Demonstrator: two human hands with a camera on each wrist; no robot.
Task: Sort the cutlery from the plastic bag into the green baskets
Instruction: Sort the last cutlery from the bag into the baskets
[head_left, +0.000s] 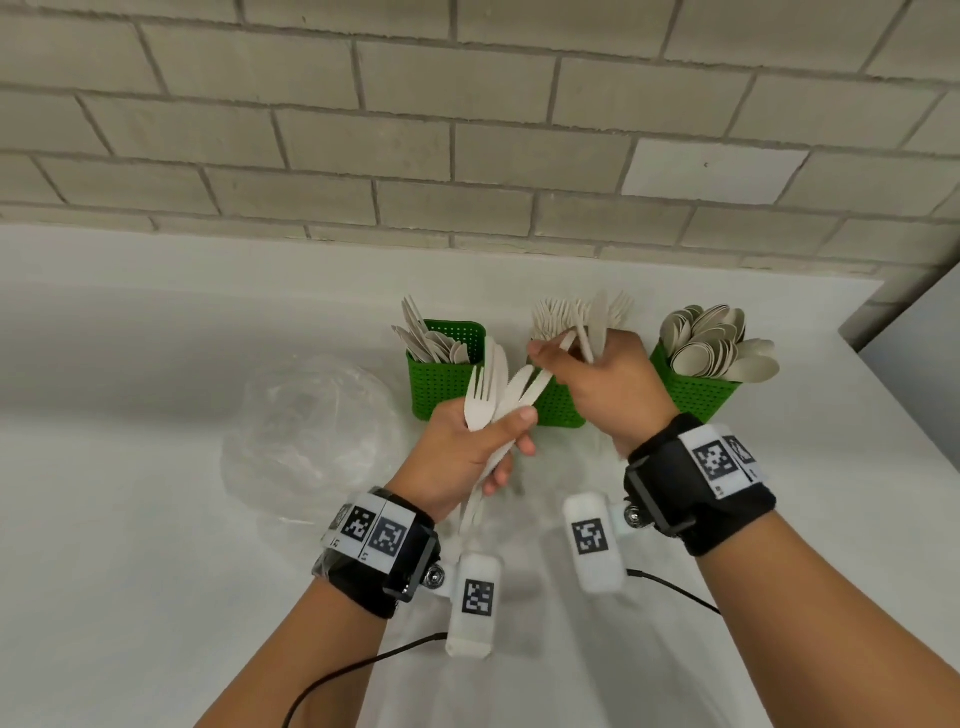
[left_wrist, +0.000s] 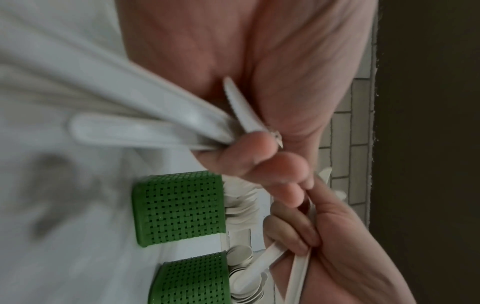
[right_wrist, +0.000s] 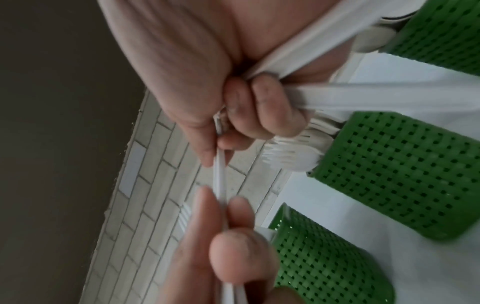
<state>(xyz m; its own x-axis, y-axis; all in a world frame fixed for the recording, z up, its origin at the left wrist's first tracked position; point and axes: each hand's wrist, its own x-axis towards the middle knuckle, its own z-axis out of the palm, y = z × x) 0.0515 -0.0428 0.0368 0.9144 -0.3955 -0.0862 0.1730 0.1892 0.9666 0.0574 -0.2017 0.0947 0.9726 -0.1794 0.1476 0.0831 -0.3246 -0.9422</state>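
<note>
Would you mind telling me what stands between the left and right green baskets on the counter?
A third green woven basket holding white forks, partly hidden behind the right hand; the head view shows it, between the left basket and right basket.

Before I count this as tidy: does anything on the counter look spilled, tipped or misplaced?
Nothing stands out. The three green baskets stand upright with cutlery inside, the plastic bag lies crumpled beside them, and the loose pieces are in the left hand and right hand.
</note>
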